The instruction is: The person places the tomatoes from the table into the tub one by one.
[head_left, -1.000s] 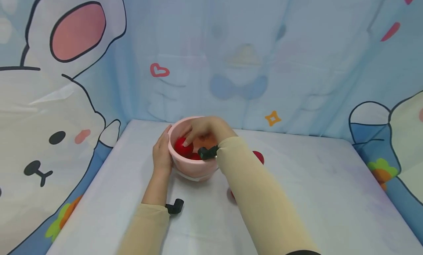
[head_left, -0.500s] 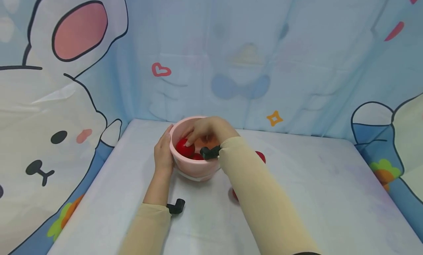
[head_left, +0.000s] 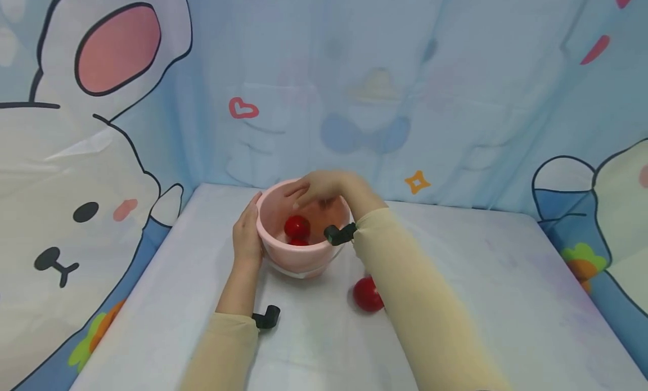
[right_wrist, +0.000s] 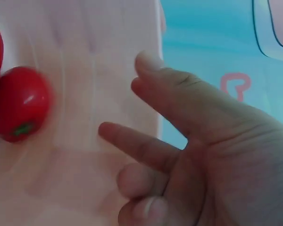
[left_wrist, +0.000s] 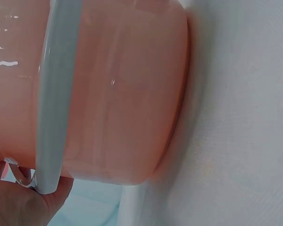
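A pink bucket (head_left: 298, 259) stands on the table, with red tomatoes (head_left: 297, 227) inside it, one with a green stem end in the right wrist view (right_wrist: 21, 103). The left hand (head_left: 247, 236) holds the bucket's left side, its fingers round the wall near the rim; the left wrist view shows part of that hand (left_wrist: 26, 202) beside the bucket's pale handle (left_wrist: 59, 94). Over the bucket's back right rim, the right hand (head_left: 324, 187) reaches inside, fingers apart and nothing between them, above the tomatoes. In the right wrist view that hand (right_wrist: 203, 155) touches no tomato.
Another tomato (head_left: 368, 295) lies on the white table (head_left: 506, 290), right of and in front of the bucket, partly behind the right sleeve. A patterned blue curtain (head_left: 455, 126) hangs behind the table. A small black device (head_left: 266, 317) is at the left wrist.
The right hand has let go of the tomato, which now rests in the bucket, and has moved up and right. The tomato on the table shows more beside the sleeve; the one farther back is hidden.
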{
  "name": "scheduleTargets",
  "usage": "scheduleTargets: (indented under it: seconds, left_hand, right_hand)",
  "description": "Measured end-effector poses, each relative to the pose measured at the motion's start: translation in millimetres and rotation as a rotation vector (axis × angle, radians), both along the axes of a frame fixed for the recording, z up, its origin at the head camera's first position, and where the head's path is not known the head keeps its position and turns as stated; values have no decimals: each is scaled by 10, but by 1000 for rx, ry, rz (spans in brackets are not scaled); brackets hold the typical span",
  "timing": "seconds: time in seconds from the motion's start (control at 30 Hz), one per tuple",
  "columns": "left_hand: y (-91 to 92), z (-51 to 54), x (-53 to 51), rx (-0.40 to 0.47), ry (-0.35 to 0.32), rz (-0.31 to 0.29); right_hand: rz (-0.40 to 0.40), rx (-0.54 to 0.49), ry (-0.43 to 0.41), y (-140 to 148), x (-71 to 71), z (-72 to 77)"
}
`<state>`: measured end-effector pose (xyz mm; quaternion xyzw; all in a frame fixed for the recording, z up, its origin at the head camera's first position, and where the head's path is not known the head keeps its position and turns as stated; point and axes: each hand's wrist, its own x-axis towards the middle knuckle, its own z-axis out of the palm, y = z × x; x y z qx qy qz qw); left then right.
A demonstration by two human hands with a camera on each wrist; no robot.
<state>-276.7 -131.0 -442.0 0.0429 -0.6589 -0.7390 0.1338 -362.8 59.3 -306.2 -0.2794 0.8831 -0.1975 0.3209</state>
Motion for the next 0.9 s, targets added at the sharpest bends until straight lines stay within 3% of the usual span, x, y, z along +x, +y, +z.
scheduleTargets:
  seconds: [0.1, 0.3, 0.47, 0.6, 0.8, 0.9]
  left_hand:
    - [-1, 5, 1, 17, -1, -2]
    - [-20, -2, 0, 19, 9, 5]
    - [-61, -23, -29, 37, 26, 8]
    - [-103, -12, -36, 53, 13, 6]
    - [-165, 85, 26, 51, -5, -8]
    - [-187, 122, 52, 55, -4, -15]
  right_hand:
    - [-26, -58, 27, 188, 8, 54]
    - [-192, -249, 60, 810, 117, 142]
    - [-275, -315, 124, 1391, 245, 49]
    - [-342, -274, 175, 1753, 348, -248]
    - [-442, -301, 90, 2067, 493, -926]
    - [-472, -333, 69, 2141, 541, -1182]
